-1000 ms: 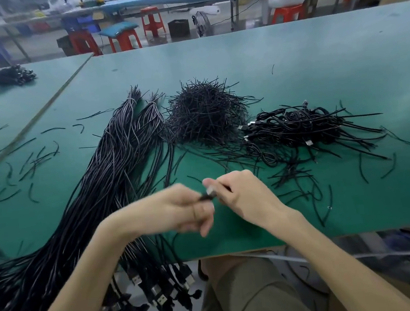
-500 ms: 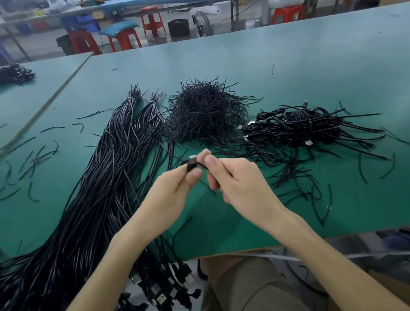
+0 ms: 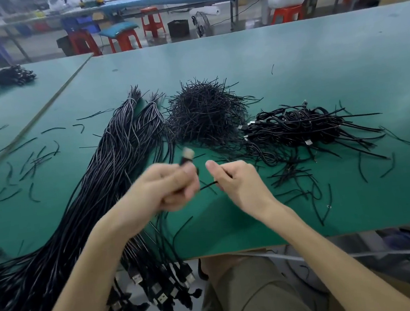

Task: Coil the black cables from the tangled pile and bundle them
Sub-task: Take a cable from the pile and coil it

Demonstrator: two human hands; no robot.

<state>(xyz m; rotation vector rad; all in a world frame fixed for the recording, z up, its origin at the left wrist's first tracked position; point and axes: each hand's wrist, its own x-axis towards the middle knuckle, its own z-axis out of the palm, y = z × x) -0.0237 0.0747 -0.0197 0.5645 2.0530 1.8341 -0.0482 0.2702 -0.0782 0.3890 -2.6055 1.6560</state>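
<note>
A green table [image 3: 290,59] filled most of the frame. The only container I could make out was a small black box [image 3: 178,28] on the floor beyond the table, at upper centre, and I could not tell what it held. Red stools [image 3: 124,39] stood near it.

Three dark heaps lay on the table. A long bundle of straight black cables [image 3: 107,189] ran from the upper middle down to the lower left, and its USB plugs [image 3: 162,292] hung over the near edge. Just right of the bundle's top sat a bristly mound of short black ties [image 3: 205,115]. To the right of the mound lay the tangled pile [image 3: 296,126] of looped cables. Loose ties [image 3: 34,161] were scattered at the left of the table.

Both hands were raised above the table at centre frame, close together but not touching. The left hand [image 3: 172,186] was blurred, its fingers curled into a fist around one cable [image 3: 208,185]. That cable's plug [image 3: 187,155] stuck up above the knuckles. The right hand [image 3: 239,182] was also curled, with its thumb up, and pinched the thin strand of the same cable where it crossed the gap between the hands.
</note>
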